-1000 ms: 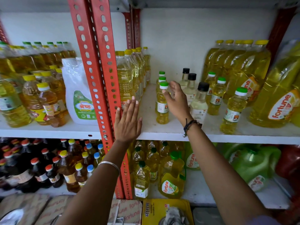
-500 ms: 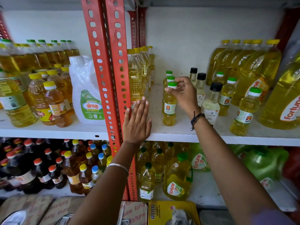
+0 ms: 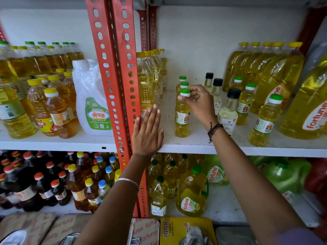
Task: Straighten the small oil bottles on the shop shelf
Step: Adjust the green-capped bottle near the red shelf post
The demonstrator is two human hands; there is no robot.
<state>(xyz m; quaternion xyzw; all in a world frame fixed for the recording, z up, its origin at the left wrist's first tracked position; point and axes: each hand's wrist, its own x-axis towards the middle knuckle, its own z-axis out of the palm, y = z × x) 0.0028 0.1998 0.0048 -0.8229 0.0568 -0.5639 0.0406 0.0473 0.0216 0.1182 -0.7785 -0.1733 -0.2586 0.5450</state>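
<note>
Small yellow oil bottles with green caps stand in a row on the white shelf (image 3: 194,147). My right hand (image 3: 200,101) pinches the neck and cap of the front small oil bottle (image 3: 182,117), which stands upright. Two more green-capped bottles (image 3: 184,84) line up behind it. Another row of green-capped small bottles (image 3: 265,121) stands to the right. Black-capped clear bottles (image 3: 229,110) stand between the rows, partly hidden by my right hand. My left hand (image 3: 147,133) lies flat with spread fingers on the shelf edge by the red upright.
A red perforated upright (image 3: 115,85) splits the shelving. Tall oil bottles (image 3: 146,82) stand right of it, big Fortune bottles (image 3: 304,103) at far right. A white jug (image 3: 93,98) and amber bottles sit on the left. The lower shelf holds dark and yellow bottles.
My right hand has closed from an open reach onto the front small bottle's cap. My left hand stays flat on the shelf edge. The camera has moved a little closer.
</note>
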